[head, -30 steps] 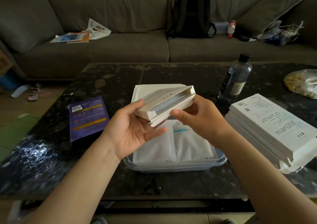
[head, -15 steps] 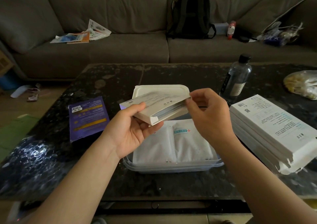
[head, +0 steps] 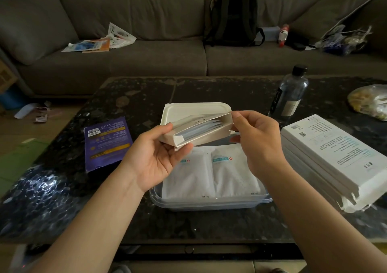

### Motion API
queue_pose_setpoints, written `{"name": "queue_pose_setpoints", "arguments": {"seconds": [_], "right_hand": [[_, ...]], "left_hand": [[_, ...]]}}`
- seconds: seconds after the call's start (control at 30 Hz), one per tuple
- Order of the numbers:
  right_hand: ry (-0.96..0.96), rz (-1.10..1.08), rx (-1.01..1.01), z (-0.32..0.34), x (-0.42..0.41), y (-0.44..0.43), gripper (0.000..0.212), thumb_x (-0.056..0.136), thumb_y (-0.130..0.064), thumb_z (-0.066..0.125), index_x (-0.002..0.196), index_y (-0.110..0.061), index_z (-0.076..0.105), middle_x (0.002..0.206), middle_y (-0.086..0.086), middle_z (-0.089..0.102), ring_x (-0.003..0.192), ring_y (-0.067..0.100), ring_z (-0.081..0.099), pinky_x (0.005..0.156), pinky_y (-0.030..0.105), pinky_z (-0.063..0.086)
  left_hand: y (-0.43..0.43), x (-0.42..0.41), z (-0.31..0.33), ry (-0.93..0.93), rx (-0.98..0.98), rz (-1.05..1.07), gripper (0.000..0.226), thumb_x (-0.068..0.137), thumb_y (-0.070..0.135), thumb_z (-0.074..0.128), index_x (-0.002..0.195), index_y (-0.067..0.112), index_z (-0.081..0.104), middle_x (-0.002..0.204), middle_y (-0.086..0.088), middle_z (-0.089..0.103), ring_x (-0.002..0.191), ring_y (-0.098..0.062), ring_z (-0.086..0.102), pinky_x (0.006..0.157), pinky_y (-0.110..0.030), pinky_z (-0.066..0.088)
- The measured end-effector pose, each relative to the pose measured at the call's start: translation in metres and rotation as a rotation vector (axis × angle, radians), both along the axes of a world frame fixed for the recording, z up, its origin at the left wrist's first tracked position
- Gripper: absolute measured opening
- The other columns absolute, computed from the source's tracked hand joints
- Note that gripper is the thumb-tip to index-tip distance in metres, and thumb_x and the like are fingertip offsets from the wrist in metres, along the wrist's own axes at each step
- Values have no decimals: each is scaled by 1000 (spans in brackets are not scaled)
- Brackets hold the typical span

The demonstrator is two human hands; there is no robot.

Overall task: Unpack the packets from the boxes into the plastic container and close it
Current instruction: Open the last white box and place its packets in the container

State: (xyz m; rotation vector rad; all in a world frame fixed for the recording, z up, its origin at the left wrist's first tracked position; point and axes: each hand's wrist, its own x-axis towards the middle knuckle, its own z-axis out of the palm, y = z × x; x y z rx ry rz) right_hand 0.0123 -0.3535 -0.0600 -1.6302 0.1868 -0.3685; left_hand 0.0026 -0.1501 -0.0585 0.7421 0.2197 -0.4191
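Step in hand: emptying one flat white cardboard box (head: pixel 201 131), held over the clear plastic container (head: pixel 209 205) w/ white sealed packets (head: pixel 230 174) already lying flat inside. Grip: left hand (head: pixel 155 159) holds the box's left end, thumb on top, fingers curled under; right hand (head: pixel 257 145) pinches the right-end flap. Next, prob.: right fingers go into the open long side to draw out the pale packets (head: pixel 199 128), box kept level.

On the table (head: pixel 209 88) the container (head: pixel 209 204) sits near and centre, with two packets (head: pixel 230 174) side by side in it. The lid (head: pixel 188 109) lies just behind it. Above the container a box (head: pixel 201 130) is held, the left hand (head: pixel 155 157) at its left end, the right hand (head: pixel 257 143) at its right. A pouch (head: pixel 106 143) lies to the left and stacked boxes (head: pixel 335 157) to the right, with a bottle (head: pixel 291 97) and a bag (head: pixel 370 103) farther back. Behind the table, the sofa (head: pixel 146 63) bears a backpack (head: pixel 232 17).
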Motion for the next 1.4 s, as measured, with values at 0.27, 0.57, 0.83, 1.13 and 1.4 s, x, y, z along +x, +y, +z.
{"name": "queue_pose_setpoints", "arguments": {"seconds": [0.27,0.57,0.83,1.13,1.4], "right_hand": [[41,87,90,6,-3,6,24,99,-16,59,88,-27,77,89,-12,74,93,17,69,69,24,58],[-232,208,-422,0,-30,24,24,98,-19,55,116,-22,71,94,-12,67,73,4,62,55,16,46],[-243,442,-253,-3,-41,39,23,95,-13,63,102,-31,75,90,-19,70,87,10,65,63,19,55],[-464,481,-680,-16,-38,42,40,97,-25,55,136,-24,61,91,-9,66,77,9,59,63,14,48],[-532,216,-687,-6,-33,28,30,91,-21,57,118,-15,70,106,-3,68,97,10,59,74,23,54]], "left_hand": [[3,-2,2,10,-11,24,48,84,18,67,128,0,65,122,-25,73,95,-31,78,56,-30,64],[0,-4,7,-80,99,178,35,104,21,57,135,6,62,114,-18,78,93,-24,80,65,-31,65],[-2,-4,0,-138,182,147,37,107,24,52,140,7,60,124,-18,75,110,-27,75,73,-29,64],[-3,-1,-5,-82,200,108,37,106,30,55,133,7,66,122,-18,75,112,-28,74,77,-31,65],[1,1,3,-34,18,159,29,102,24,59,114,0,71,105,-20,78,85,-24,80,63,-29,65]]}}
